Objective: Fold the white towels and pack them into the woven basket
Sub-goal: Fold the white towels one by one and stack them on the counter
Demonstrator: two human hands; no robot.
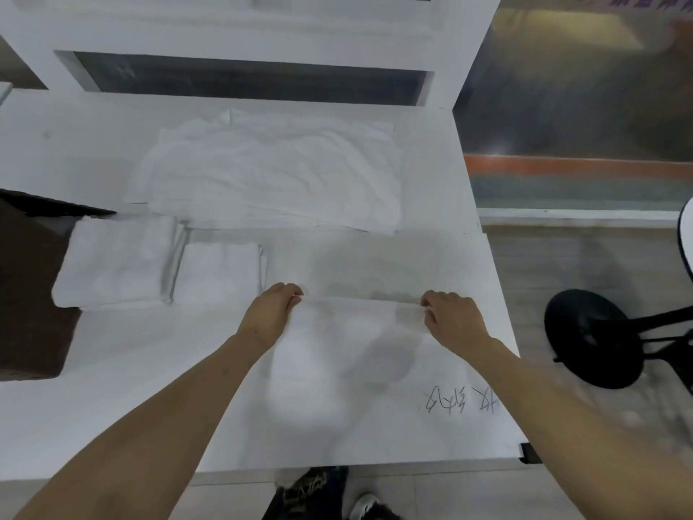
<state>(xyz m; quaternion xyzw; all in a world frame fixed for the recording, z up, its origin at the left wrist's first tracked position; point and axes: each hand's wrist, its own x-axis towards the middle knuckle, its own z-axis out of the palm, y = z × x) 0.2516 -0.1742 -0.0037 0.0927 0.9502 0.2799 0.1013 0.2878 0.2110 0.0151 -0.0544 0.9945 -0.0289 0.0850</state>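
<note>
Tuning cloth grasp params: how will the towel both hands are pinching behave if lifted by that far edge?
Probably floppy: the towel lies flat, its edge pinched by the left hand and right hand. Likely light, since fingertips alone hold it. It should drape, like the rumpled towel pile.

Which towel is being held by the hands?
The towel nearest the person: left hand and right hand pinch its far corners. The two folded towels and the unfolded pile lie untouched.
</note>
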